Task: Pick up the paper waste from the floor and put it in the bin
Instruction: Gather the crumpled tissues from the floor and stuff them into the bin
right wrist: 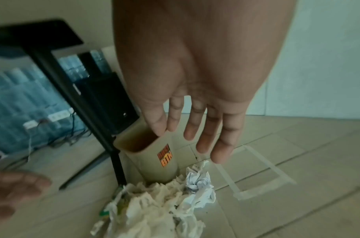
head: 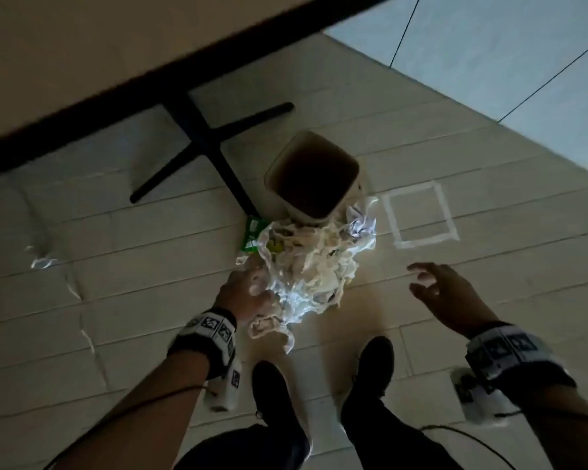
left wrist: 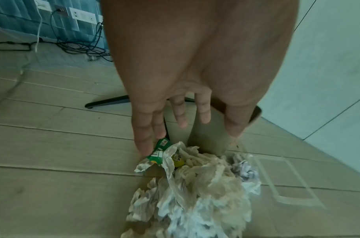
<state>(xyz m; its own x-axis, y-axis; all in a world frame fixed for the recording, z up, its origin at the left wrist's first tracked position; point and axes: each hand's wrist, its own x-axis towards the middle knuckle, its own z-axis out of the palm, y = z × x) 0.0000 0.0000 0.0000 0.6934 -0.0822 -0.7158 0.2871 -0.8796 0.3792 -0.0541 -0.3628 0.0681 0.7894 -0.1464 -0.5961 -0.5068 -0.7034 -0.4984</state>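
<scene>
Both hands (left (head: 248,293), right (head: 445,290)) spread above paper waste (head: 306,262), holding nothing.

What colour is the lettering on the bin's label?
Orange and black, on the beige bin; clearest in the right wrist view.

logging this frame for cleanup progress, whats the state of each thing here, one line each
paper waste: heaped on the floor against the bin, not yet binned
bin: upright, no lid; inside too dark to tell what it holds
green wrapper: on the floor at the heap's edge
left hand: fingers straight, at the heap's edge, gripping nothing
right hand: open, empty, apart from the heap
tape square: stuck on the floor, nothing inside
</scene>
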